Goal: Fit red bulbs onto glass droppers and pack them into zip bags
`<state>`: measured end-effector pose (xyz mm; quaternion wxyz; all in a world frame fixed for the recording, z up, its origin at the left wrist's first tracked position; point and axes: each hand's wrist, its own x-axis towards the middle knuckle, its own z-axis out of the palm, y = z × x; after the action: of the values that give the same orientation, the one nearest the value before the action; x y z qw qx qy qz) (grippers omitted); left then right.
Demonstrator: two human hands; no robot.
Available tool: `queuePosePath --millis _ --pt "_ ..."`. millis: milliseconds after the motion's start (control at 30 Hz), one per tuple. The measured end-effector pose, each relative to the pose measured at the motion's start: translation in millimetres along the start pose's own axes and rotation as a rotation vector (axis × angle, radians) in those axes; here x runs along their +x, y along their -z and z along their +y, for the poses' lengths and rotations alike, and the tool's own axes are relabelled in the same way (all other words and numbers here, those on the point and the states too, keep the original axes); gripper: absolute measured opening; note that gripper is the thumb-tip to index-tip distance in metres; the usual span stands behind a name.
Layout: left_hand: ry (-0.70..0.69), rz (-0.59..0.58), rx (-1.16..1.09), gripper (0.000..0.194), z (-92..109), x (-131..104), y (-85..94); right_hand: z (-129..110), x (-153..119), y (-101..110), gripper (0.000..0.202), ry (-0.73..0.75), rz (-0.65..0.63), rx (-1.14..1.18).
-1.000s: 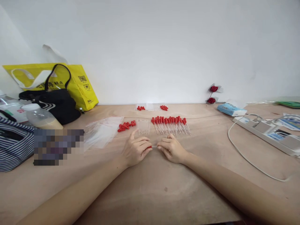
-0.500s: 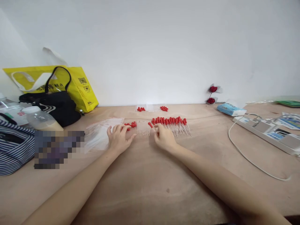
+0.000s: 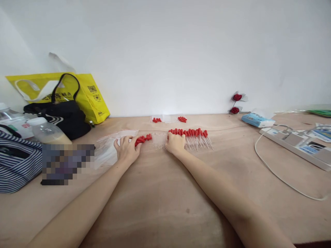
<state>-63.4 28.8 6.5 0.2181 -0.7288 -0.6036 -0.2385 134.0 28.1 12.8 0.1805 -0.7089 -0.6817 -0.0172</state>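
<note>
My left hand rests low over the table with its fingers curved and apart. Thumb and index finger are on either side of the red rubber bulbs that lie loose at the fingertips. My right hand is closed, fingertips down between thin clear pipette tubes and a row of droppers with red bulbs. Whatever its fingers pinch is hidden behind them. The droppers lie side by side, bulbs away from me and tips towards me.
Clear plastic bags lie left of my left hand. Small bags with red bulbs sit by the wall. To the left are a yellow bag, a black bag and a bottle; to the right, tissues and a power strip.
The red-bulbed dropper seen in my right hand no longer shows there, and that hand has turned and closed in by the row's left end. My left fingers have drawn closer around the loose bulbs.
</note>
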Motion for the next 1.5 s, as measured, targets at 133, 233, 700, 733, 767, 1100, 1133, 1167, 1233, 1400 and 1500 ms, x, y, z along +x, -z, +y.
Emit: queuePosePath --millis 133,233,700,733,767,1100,1133,1167,1233,1400,1500 --pt "-0.003 0.002 -0.008 0.027 -2 3 -3.5 3 1 -2 0.018 0.064 0.013 -0.013" --pt "-0.016 -0.008 -0.016 0.023 -2 5 -5.1 5 2 -2 0.019 0.040 0.001 -0.002" --pt "-0.049 -0.034 -0.097 0.012 -1 9 -5.1 -11 13 -1 0.027 -0.084 -0.096 -0.014" --pt "-0.060 -0.019 -0.091 0.015 -2 9 -6.1 -12 14 -2 0.026 -0.091 -0.106 -0.014" --pt "-0.075 -0.004 -0.088 0.017 -3 9 -7.2 -14 15 -2 0.026 -0.098 -0.116 -0.014" --pt "-0.190 0.211 -0.156 0.014 -6 9 -6.8 -10 10 5 0.028 -0.084 -0.092 -0.010" --pt "-0.203 0.229 -0.177 0.014 -3 8 -4.3 -7 7 7 0.029 -0.073 -0.080 -0.012" --pt "-0.222 0.235 -0.196 0.014 0 6 -1.5 -3 4 10 0.030 -0.054 -0.065 -0.016" --pt "-0.274 0.207 -0.224 0.014 8 2 3.8 5 -2 14 0.032 -0.002 -0.032 -0.024" --pt "-0.301 0.084 -0.261 0.012 27 -7 10.7 9 -5 13 0.027 0.125 0.026 0.020" --pt "-0.266 0.054 -0.261 0.012 30 -11 12.6 4 -3 9 0.023 0.324 0.030 0.120"
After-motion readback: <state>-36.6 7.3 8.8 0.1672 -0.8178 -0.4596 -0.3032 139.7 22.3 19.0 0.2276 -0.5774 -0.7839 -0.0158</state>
